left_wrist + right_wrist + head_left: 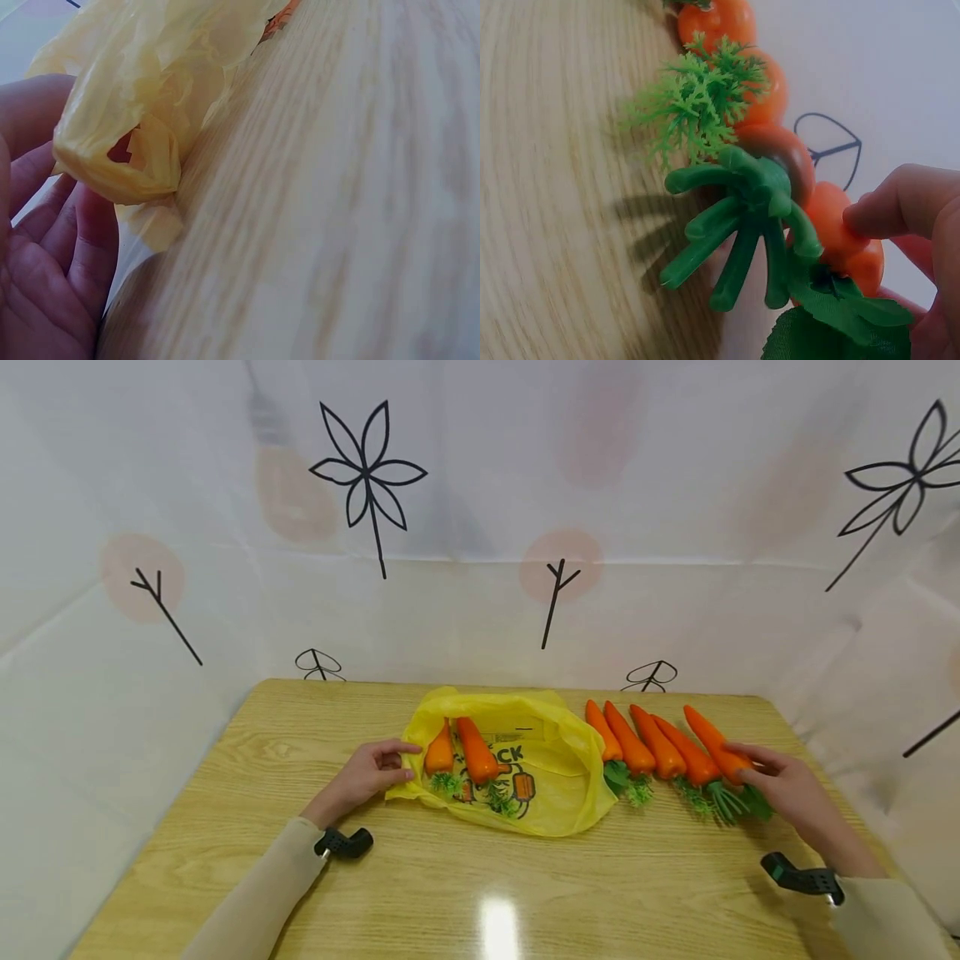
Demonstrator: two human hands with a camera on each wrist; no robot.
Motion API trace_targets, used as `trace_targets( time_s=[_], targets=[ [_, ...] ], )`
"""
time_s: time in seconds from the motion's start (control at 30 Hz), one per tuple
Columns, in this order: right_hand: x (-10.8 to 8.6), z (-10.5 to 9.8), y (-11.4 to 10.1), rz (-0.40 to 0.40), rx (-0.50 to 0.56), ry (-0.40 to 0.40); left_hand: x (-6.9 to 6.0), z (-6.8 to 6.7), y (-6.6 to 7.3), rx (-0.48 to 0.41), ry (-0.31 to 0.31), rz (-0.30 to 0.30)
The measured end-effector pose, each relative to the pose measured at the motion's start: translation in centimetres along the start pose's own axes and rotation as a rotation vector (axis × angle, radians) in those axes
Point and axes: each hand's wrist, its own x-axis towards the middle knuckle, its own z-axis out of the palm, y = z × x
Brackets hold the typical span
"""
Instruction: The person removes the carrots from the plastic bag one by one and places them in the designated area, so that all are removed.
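Observation:
A yellow plastic bag (566,797) lies with its mouth spread wide, printed black on its inside. Two orange toy carrots with frilly green tops, one (476,752) longer in view than the other (439,753), are inside it. My left hand (367,777) holds the bag's left edge, which the left wrist view shows as a crumpled yellow fold (120,169). At the far right, my right hand (791,789) grips the rightmost carrot (708,739) near its leafy end. In the right wrist view my thumb presses that carrot (832,221), beside its flat green leaves (840,315).
Several more carrots (652,739) lie side by side between the bag and my right hand, tips toward the back. The wooden table (300,727) ends at a white patterned cloth (465,627) behind, with cloth at both sides too.

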Motion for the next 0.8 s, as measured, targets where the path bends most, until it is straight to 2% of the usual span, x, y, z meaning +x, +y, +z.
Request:
trace_targets(
  time_s=[0.33,0.8],
  targets=[
    [0.30,0.36,0.14,0.058,-0.008,-0.031,0.07,0.08,0.00,0.004,0.000,-0.007],
    [0.38,0.82,0.84,0.057,0.000,-0.032,0.02,-0.05,0.19,0.013,0.005,-0.026]
  ],
)
